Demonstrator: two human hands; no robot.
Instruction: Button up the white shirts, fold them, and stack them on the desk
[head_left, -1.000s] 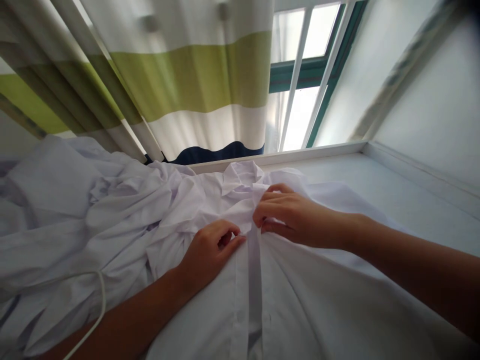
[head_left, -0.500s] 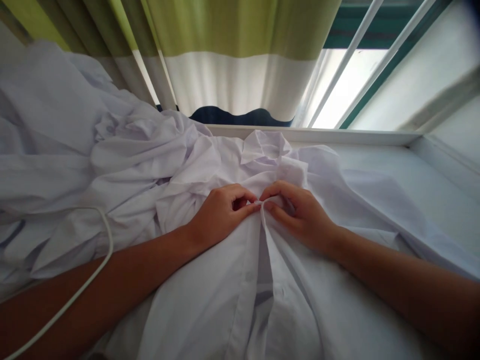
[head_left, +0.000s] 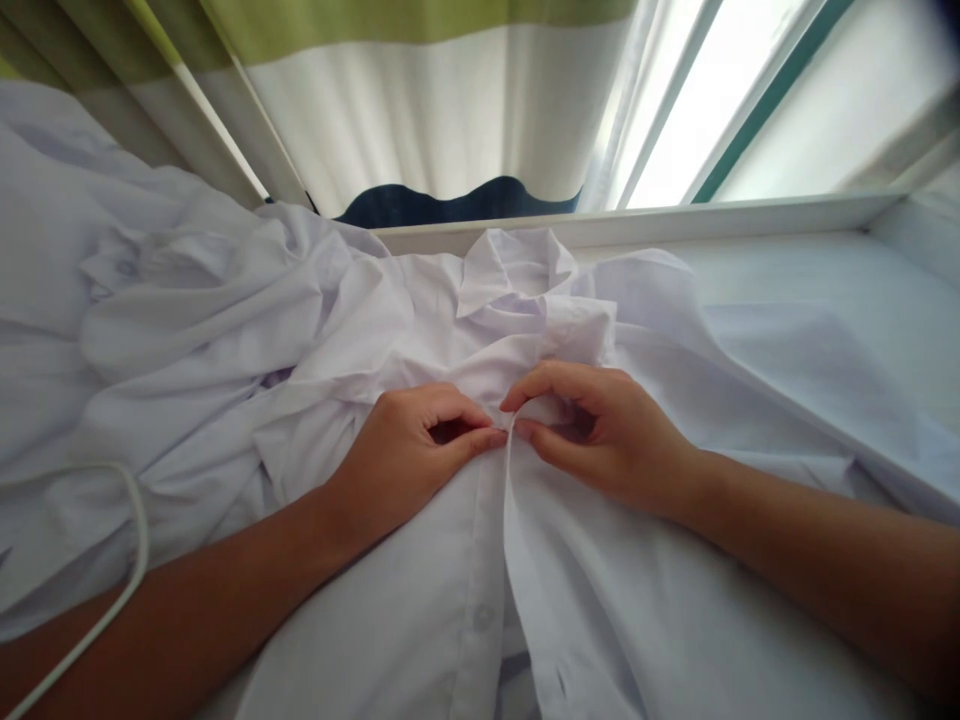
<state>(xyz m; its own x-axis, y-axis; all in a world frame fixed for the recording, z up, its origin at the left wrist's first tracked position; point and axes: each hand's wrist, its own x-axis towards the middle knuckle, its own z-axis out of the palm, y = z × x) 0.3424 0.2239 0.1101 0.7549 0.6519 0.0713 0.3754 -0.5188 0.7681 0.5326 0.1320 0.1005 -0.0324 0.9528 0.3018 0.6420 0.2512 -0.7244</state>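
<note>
A white collared shirt (head_left: 390,610) lies spread out in front of me, its collar (head_left: 517,275) pointing away toward the window. Its two front edges meet between my hands and part lower down. My left hand (head_left: 424,450) pinches the left front edge between thumb and index finger. Facing it, my right hand (head_left: 600,430) holds the right front edge, thumb beneath and fingers curled over the fold. The fingertips nearly touch, and whatever lies right between them is too small to make out. Lower on the left edge a button (head_left: 482,617) shows; a buttonhole (head_left: 561,680) is on the right edge.
Crumpled white garments (head_left: 172,320) are heaped on the left. A white cable (head_left: 139,540) crosses over my left forearm. Beyond the shirt runs a white raised ledge (head_left: 720,220), with a green, white and navy curtain (head_left: 420,110) and a bright window (head_left: 697,110) behind.
The view has tilted down and shifted slightly. Both hands stay at the shirt's front edges; my right fingertips have opened a little and the right edge now stands up between the hands.
</note>
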